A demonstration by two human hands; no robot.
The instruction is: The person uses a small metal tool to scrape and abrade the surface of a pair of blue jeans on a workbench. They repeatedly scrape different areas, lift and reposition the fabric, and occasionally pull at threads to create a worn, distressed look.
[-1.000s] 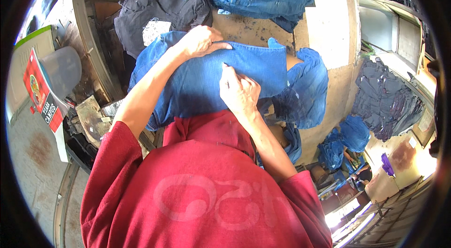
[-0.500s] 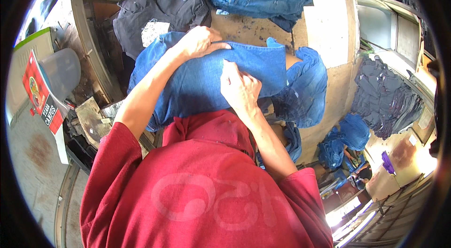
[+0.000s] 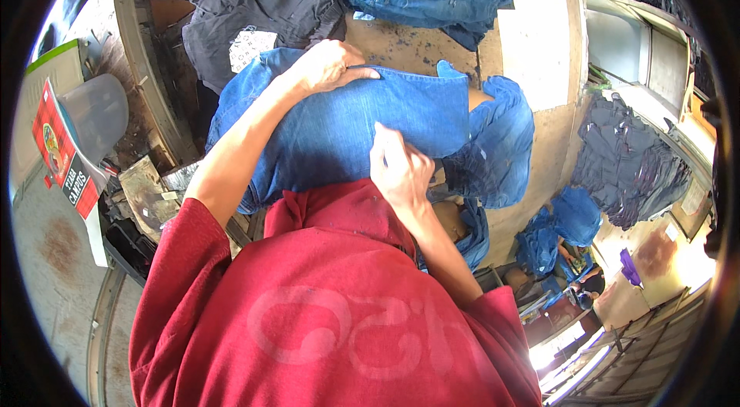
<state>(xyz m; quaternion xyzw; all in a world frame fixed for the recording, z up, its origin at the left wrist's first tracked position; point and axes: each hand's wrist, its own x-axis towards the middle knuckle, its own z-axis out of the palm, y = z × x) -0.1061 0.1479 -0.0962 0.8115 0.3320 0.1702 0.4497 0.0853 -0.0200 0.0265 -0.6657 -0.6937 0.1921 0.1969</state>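
Blue cloth is lying across the middle of the frame; the left hand is gripping its upper edge, thumb in front. The right hand, fingers curled, is sitting slightly lower in the frame than a moment ago; whether it is pinching anything, I cannot tell; the left is staying put, seemingly steadying the cloth while the right is shifting.
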